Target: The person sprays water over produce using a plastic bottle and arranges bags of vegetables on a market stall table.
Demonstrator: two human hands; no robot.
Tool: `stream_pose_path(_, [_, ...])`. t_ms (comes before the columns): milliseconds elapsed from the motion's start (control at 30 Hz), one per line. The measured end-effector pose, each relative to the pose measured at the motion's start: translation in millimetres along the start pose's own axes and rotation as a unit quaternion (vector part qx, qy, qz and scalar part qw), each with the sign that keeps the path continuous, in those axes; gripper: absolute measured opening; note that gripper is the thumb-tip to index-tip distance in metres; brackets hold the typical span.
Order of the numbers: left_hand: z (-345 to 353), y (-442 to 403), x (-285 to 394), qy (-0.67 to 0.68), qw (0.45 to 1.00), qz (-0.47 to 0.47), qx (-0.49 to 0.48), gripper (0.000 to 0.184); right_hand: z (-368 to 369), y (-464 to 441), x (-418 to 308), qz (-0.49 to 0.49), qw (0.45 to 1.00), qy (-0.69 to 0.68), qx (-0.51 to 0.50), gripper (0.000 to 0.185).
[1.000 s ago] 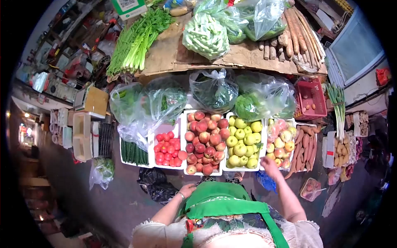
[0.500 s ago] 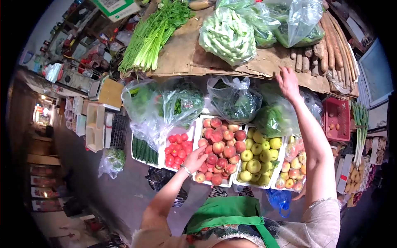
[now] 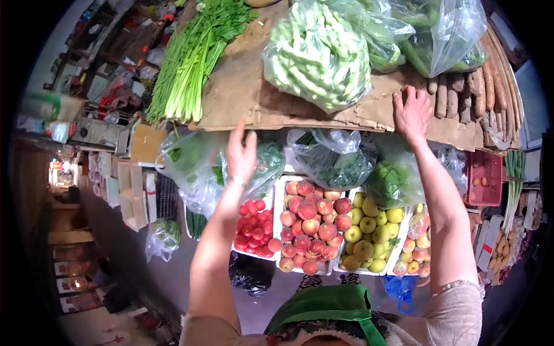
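My right hand (image 3: 413, 113) rests on the front edge of the cardboard sheet (image 3: 239, 92), fingers spread over it and holding nothing. Just right of it lie brown root sticks (image 3: 452, 104). A clear bag of pale green bean pods (image 3: 317, 57) sits on the cardboard to its left. My left hand (image 3: 241, 154) is raised with its fingers apart and empty, near the cardboard's front edge. Behind it are clear bags of leafy greens (image 3: 196, 158), partly hidden by the hand and forearm. A bunch of celery (image 3: 199, 63) lies on the cardboard's left side.
Below the cardboard stand boxes of tomatoes (image 3: 254, 228), peaches (image 3: 311, 219) and yellow-green apples (image 3: 369, 225). Another bag of greens (image 3: 334, 161) hangs over them. To the right are a red crate (image 3: 485, 181) and spring onions (image 3: 513, 184). A black bag (image 3: 251, 274) lies on the floor.
My left hand has moved from over the peaches up and left toward the cardboard edge. My right hand has come down onto the cardboard. The view has shifted closer to the cardboard.
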State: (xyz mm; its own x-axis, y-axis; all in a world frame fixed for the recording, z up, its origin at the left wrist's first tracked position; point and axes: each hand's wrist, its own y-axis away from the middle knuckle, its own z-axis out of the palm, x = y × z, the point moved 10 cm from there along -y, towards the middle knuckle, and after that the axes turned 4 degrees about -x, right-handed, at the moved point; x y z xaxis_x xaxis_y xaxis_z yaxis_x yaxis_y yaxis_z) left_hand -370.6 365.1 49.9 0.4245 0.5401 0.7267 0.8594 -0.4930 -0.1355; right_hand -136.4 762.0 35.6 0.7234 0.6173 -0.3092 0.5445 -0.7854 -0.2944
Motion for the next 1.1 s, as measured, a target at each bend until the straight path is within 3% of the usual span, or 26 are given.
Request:
stream_pose_path(100, [16.4, -89.7, -33.5, -0.103, 0.991, -0.015, 0.081, 0.054, -1.7, 0.1, -1.9, -0.008, 1.000, 0.003, 0.020, 0.033])
stream_pose_path(300, [69.8, -165.7, -54.8, -0.230, 0.963, -0.106, 0.090, 0.065, -0.6, -0.6, -2.5, -0.014, 0.999, -0.007, 0.037, 0.029])
stream_pose_path(333, [75.9, -160.7, -54.5, -0.301, 0.941, -0.102, 0.117, 0.064, -1.1, -1.0, -2.9, -0.013, 0.999, -0.006, 0.038, 0.029])
stream_pose_path(500, [85.1, -158.9, -54.1, -0.407, 0.898, -0.103, 0.135, 0.059, -2.8, -2.7, -4.5, -0.014, 0.999, -0.006, 0.035, 0.030])
stream_pose_path(733, [85.6, -157.7, -56.5, -0.375, 0.908, -0.137, 0.128, 0.067, -4.7, -5.8, -1.8, -0.003, 1.000, -0.014, 0.011, 0.032])
stream_pose_path(900, [87.2, -158.1, -61.8, -0.377, 0.908, -0.163, 0.085, 0.076, -18.4, -12.6, -15.0, -0.070, 0.985, -0.147, -0.052, 0.052])
stream_pose_path(1000, [86.9, -156.6, -56.6, -0.359, 0.917, -0.160, 0.071, 0.078, -90.5, -22.5, -52.0, -0.184, 0.975, -0.121, 0.039, 0.069])
stream_pose_path(1100, [86.8, -152.2, -58.6, -0.336, 0.924, -0.174, 0.061, 0.078, -156.5, -52.1, -53.8, -0.195, 0.969, 0.001, 0.152, 0.086])
